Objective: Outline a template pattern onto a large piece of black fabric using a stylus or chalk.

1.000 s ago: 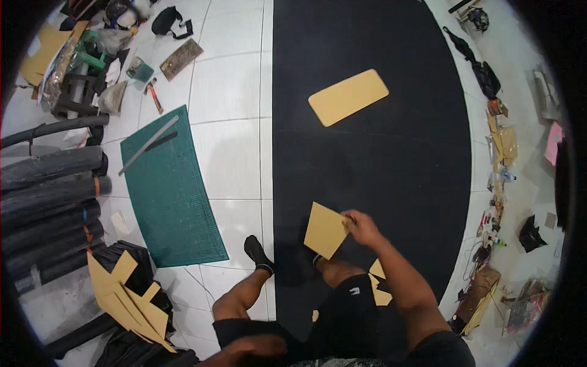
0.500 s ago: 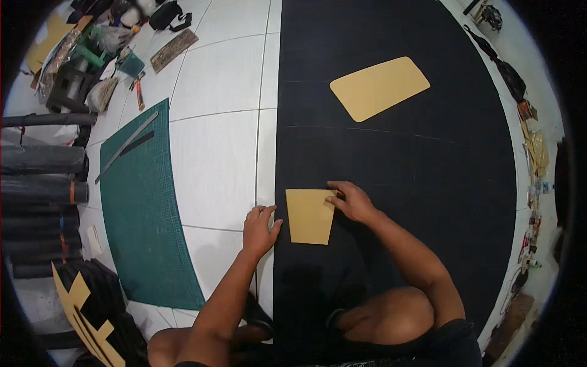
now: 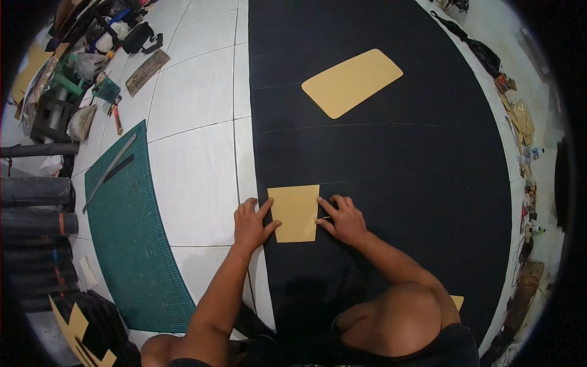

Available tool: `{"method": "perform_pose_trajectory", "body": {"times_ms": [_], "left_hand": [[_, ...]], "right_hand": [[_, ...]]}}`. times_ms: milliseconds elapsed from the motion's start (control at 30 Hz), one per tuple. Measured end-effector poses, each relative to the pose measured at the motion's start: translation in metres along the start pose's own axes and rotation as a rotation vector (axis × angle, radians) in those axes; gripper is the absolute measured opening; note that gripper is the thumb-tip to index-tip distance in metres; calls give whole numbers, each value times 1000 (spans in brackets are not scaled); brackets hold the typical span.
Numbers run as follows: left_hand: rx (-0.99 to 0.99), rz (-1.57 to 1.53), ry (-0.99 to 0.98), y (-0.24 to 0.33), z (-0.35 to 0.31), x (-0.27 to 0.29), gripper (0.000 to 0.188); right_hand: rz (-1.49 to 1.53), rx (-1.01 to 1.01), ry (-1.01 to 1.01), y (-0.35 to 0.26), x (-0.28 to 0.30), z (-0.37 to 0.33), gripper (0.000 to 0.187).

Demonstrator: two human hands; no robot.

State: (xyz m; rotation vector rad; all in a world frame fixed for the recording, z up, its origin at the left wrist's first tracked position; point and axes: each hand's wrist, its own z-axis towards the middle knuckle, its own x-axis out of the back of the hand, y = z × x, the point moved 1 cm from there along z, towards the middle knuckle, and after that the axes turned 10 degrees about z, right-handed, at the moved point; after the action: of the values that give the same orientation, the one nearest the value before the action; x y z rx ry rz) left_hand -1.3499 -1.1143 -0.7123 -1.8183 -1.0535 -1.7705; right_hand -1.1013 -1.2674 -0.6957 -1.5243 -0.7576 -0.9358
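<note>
A tan card template [image 3: 295,214], four-sided and narrower toward me, lies flat on a long black sheet [image 3: 379,159] near the sheet's left edge. My left hand [image 3: 249,225] is spread, with thumb and a fingertip touching the template's left side. On the opposite side my right hand [image 3: 343,220] sets its thumb and a finger against the edge. A thin pale stick-like thing [image 3: 326,217] pokes out between that thumb and finger; its other end is hidden by the hand. Farther off on the sheet lies a larger tan template [image 3: 353,83] with rounded corners.
Faint pale lines cross the black sheet. On the white tiles [image 3: 195,183] at left lies a green cutting mat [image 3: 131,244] with a metal ruler [image 3: 110,173] and a black strip. Dark rolls [image 3: 36,223] are stacked beyond it. Assorted items line the right wall.
My left hand has come onto the template's left side. My right hand has slid from the top right corner down the right edge. The view has shifted.
</note>
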Motion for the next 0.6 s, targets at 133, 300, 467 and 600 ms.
{"method": "perform_pose_trajectory", "body": {"times_ms": [133,300,467,600], "left_hand": [[6,19,-10,-4,-2,-2,71],[5,-16,-19,-10,-6,-3,69],[-30,-21,-7,-16,-1,0,64],[-12,-58,-22,-15,-2,0,63]], "right_hand": [[47,-81,-23,-4,-4,15,62],[44,-83,24,-10,-7,18,60],[50,-101,5,-10,-7,18,60],[68,-125,-2,-9,-8,18,60]]}}
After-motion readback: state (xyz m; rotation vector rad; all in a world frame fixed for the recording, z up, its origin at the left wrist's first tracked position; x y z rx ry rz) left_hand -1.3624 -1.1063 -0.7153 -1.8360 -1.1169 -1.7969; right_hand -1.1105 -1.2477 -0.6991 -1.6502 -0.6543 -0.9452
